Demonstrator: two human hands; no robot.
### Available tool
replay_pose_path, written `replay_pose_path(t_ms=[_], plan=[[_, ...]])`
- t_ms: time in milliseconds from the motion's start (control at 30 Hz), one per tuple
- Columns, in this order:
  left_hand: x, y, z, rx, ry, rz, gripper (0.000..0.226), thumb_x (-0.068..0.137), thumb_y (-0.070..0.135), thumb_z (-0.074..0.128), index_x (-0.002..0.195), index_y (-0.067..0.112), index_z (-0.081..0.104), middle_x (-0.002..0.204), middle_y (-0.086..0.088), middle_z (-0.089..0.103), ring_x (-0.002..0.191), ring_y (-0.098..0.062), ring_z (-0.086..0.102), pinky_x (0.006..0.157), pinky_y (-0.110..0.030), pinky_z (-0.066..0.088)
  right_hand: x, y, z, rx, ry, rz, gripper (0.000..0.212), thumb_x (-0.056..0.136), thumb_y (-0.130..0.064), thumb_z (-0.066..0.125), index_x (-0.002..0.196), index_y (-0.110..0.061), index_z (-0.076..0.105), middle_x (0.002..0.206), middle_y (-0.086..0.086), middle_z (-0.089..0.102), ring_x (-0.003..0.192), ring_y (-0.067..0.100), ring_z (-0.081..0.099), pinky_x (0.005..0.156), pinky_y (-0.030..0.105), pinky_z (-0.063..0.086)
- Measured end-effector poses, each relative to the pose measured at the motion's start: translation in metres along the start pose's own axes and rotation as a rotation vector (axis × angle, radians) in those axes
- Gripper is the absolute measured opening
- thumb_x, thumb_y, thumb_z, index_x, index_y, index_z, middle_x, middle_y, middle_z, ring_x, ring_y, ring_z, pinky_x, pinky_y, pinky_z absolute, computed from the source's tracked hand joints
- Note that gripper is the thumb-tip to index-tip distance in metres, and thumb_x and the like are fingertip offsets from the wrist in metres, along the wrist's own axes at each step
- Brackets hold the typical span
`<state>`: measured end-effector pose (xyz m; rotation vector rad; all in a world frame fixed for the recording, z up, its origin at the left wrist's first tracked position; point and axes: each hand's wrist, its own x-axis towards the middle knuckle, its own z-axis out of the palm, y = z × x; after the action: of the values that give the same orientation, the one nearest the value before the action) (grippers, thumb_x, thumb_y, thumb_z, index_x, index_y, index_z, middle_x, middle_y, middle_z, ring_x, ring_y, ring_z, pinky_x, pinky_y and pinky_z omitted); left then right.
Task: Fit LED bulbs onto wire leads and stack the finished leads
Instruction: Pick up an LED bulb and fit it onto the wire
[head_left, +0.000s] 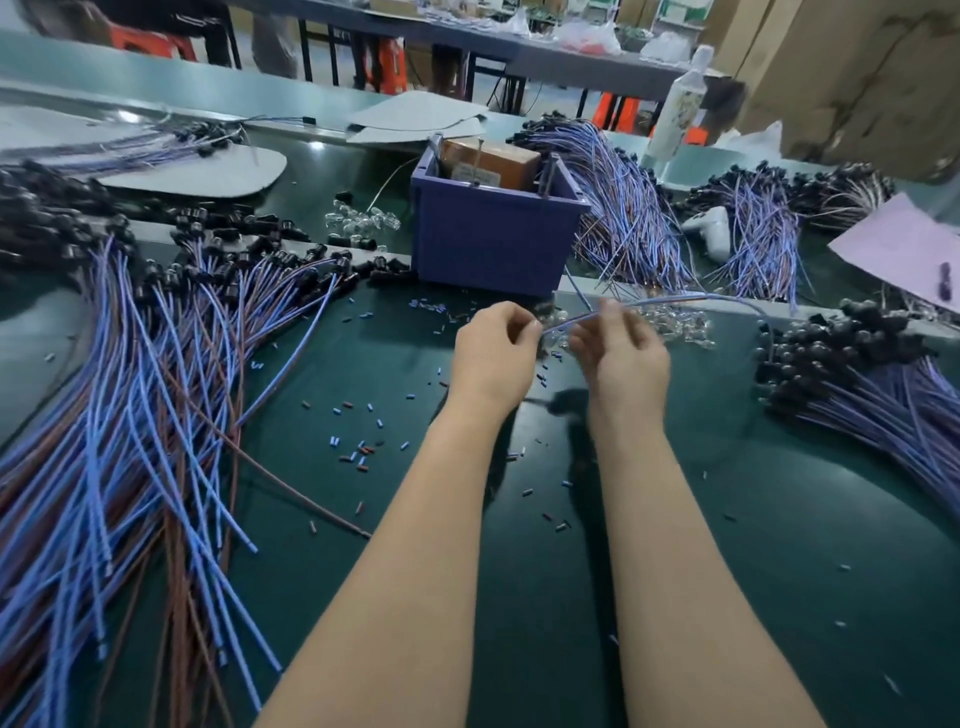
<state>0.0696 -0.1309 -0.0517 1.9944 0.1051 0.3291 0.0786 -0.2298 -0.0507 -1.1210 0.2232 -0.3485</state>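
left hand (493, 358): fingers curled, thumb and forefinger pinch the near end of a blue wire lead (675, 300); can't tell if a bulb is in the pinch
right hand (626, 358): motion-blurred, fingers curled round the same lead just right of the left hand
wire lead: held above the worktop (779, 519), arcs off to the right
LED bulbs (670, 325): clear loose heap on the worktop just behind the hands
offcuts (358, 452): small blue and red sleeve bits scattered near the left forearm
purple bin (493, 244): behind the hands, brown box (493, 161) inside
left pile (156, 389): long blue and brown leads fanned out, black sockets at the far ends
right stack (857, 374): leads with black sockets, lying together
back piles (623, 208): more leads right of the bin
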Motion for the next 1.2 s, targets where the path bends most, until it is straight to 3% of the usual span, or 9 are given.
replay_pose_path(t_ms=[67, 167, 300, 567, 800, 933, 1000, 1100, 1200], plan=[[-0.001, 0.001, 0.001, -0.031, 0.000, 0.016, 0.014, 0.092, 0.010, 0.054, 0.098, 0.008, 0.067, 0.088, 0.000, 0.064, 0.082, -0.012, 0.054, 0.068, -0.009, 0.032, -0.005, 0.009, 0.008, -0.121, -0.106, -0.013, 0.017, 0.096, -0.006, 0.051, 0.080, -0.008, 0.056, 0.069, 0.004, 0.057, 0.059, 0.010, 0.057, 0.058, 0.016, 0.052], [-0.001, 0.000, 0.001, -0.004, -0.017, 0.021, 0.016, 0.092, 0.008, 0.053, 0.100, 0.007, 0.067, 0.090, -0.001, 0.064, 0.083, -0.011, 0.054, 0.070, -0.009, 0.033, -0.005, 0.013, 0.011, -0.212, -0.106, -0.089, 0.023, 0.095, -0.004, 0.051, 0.073, -0.010, 0.055, 0.067, 0.004, 0.057, 0.054, 0.006, 0.057, 0.057, 0.015, 0.052], [-0.001, -0.002, -0.003, 0.036, 0.000, -0.047, 0.012, 0.092, 0.022, 0.059, 0.091, 0.014, 0.068, 0.082, 0.003, 0.064, 0.079, -0.014, 0.056, 0.071, -0.019, 0.038, 0.001, 0.008, 0.004, -0.082, 0.002, -0.097, 0.020, 0.095, -0.005, 0.053, 0.076, -0.011, 0.053, 0.067, 0.002, 0.056, 0.048, -0.001, 0.056, 0.055, 0.012, 0.049], [0.000, 0.004, -0.013, 0.000, -0.022, -0.080, 0.021, 0.092, 0.028, 0.058, 0.077, 0.017, 0.067, 0.064, 0.008, 0.063, 0.062, -0.004, 0.054, 0.063, -0.021, 0.040, 0.003, 0.002, 0.000, 0.049, 0.079, -0.093, 0.019, 0.093, -0.004, 0.055, 0.076, -0.011, 0.055, 0.048, -0.012, 0.059, 0.048, 0.000, 0.058, 0.054, 0.010, 0.048], [0.000, 0.007, -0.019, -0.012, -0.033, -0.098, 0.027, 0.092, 0.030, 0.058, 0.071, 0.016, 0.068, 0.056, 0.012, 0.060, 0.054, -0.002, 0.051, 0.050, -0.009, 0.038, 0.004, 0.003, 0.000, 0.136, 0.131, -0.061, 0.021, 0.094, -0.002, 0.054, 0.075, -0.011, 0.054, 0.053, -0.008, 0.061, 0.045, 0.000, 0.058, 0.054, 0.011, 0.049], [0.005, 0.000, -0.037, 0.023, 0.196, -0.183, 0.029, 0.094, 0.029, 0.055, 0.070, 0.016, 0.065, 0.064, 0.005, 0.063, 0.068, -0.014, 0.059, 0.069, -0.024, 0.044, 0.015, -0.009, -0.018, 0.254, 0.279, -0.056, 0.023, 0.094, -0.002, 0.053, 0.073, -0.010, 0.051, 0.069, 0.002, 0.054, 0.044, 0.001, 0.057, 0.055, 0.013, 0.052], [0.005, 0.000, -0.037, 0.062, 0.271, -0.185, 0.019, 0.094, 0.021, 0.052, 0.084, 0.014, 0.067, 0.086, -0.003, 0.068, 0.086, -0.021, 0.062, 0.076, -0.027, 0.045, 0.013, -0.010, -0.017, 0.254, 0.257, -0.047, 0.022, 0.094, -0.002, 0.053, 0.073, -0.009, 0.051, 0.068, 0.003, 0.056, 0.046, 0.002, 0.059, 0.055, 0.014, 0.052], [0.000, 0.004, -0.023, 0.218, 0.165, -0.112, 0.029, 0.092, 0.013, 0.048, 0.116, 0.019, 0.063, 0.127, -0.005, 0.053, 0.120, -0.026, 0.044, 0.100, -0.032, 0.036, 0.004, -0.007, -0.002, 0.292, 0.133, 0.021, 0.019, 0.094, -0.002, 0.054, 0.075, -0.008, 0.052, 0.058, 0.001, 0.064, 0.051, 0.005, 0.063, 0.055, 0.015, 0.053], [-0.001, 0.010, -0.015, 0.039, 0.030, -0.011, 0.023, 0.092, 0.027, 0.055, 0.111, 0.019, 0.067, 0.113, -0.004, 0.062, 0.107, -0.019, 0.057, 0.097, -0.027, 0.040, -0.001, -0.008, 0.006, 0.371, 0.009, 0.100, 0.018, 0.094, 0.000, 0.052, 0.077, -0.007, 0.053, 0.055, 0.000, 0.067, 0.056, 0.010, 0.067, 0.057, 0.016, 0.055]])
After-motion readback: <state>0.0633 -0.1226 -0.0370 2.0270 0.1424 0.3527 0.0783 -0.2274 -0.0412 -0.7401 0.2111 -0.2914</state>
